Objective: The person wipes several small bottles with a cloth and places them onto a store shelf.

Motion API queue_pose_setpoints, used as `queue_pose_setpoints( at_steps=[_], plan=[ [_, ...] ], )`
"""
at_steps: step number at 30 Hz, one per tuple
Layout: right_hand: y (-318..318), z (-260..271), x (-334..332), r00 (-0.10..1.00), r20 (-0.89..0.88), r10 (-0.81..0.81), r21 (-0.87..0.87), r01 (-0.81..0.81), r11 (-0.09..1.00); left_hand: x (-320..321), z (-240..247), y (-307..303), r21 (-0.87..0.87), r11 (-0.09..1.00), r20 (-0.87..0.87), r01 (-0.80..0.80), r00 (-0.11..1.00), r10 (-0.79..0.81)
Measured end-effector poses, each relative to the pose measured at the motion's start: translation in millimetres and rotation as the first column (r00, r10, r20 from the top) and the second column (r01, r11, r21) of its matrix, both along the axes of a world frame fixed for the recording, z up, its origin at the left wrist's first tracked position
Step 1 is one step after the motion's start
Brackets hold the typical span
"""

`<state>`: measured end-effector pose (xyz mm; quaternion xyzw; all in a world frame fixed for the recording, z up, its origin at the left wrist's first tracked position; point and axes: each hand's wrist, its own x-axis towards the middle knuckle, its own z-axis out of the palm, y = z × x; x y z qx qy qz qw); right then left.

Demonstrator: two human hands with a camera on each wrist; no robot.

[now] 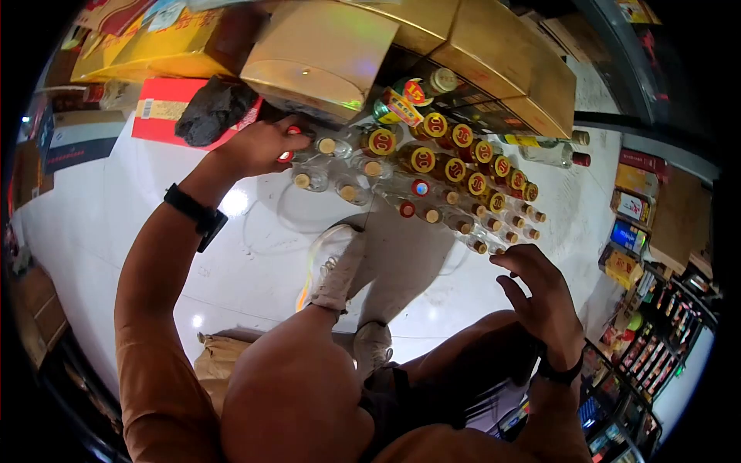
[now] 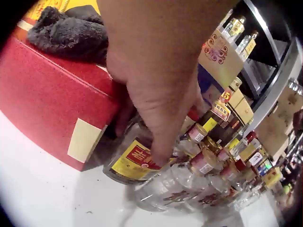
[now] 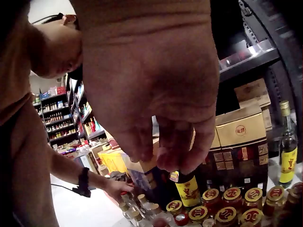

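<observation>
My left hand [image 1: 262, 148] is at the left end of the bottle group, against the red box [image 1: 158, 108]. In the left wrist view its fingers [image 2: 161, 146] grip a clear bottle with a yellow and red label [image 2: 135, 161], standing beside another clear bottle [image 2: 158, 191]. Red caps [image 1: 286, 157] show by the fingers in the head view. My right hand [image 1: 544, 297] hangs in the air near the right end of the small cork-topped bottles [image 1: 479, 247], fingers loosely bent, holding nothing. Jars with gold and red lids [image 1: 422, 159] stand in rows behind.
Gold boxes [image 1: 502, 58] and a large carton [image 1: 316, 58] stand behind the bottles. A dark furry item [image 1: 212, 112] lies on the red box. Two bottles [image 1: 544, 154] lie at the right. A shoe [image 1: 337, 270] is on the white floor in front; shelves [image 1: 656, 339] line the right side.
</observation>
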<state>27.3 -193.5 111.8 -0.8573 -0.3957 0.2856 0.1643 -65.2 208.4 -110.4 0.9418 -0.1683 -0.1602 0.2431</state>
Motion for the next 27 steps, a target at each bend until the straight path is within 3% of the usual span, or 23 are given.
queue_pose_setpoints(
  at_steps=[15, 23, 27],
  plan=[
    [-10, 6, -5, 0.996, -0.024, -0.087, -0.008, 0.087, 0.996, -13, 1, -4, -0.1, 0.99, -0.002, -0.097, 0.995, 0.098],
    [-4, 4, -6, 0.995, -0.04, -0.088, 0.014, 0.088, 0.996, -39, 33, -6, -0.119, 0.963, -0.059, -0.24, 0.97, 0.235],
    [-1, 3, -4, 0.997, -0.032, -0.073, 0.029, 0.074, 0.997, -62, 56, -10, -0.127, 0.917, -0.033, -0.378, 0.925, 0.377]
  ],
)
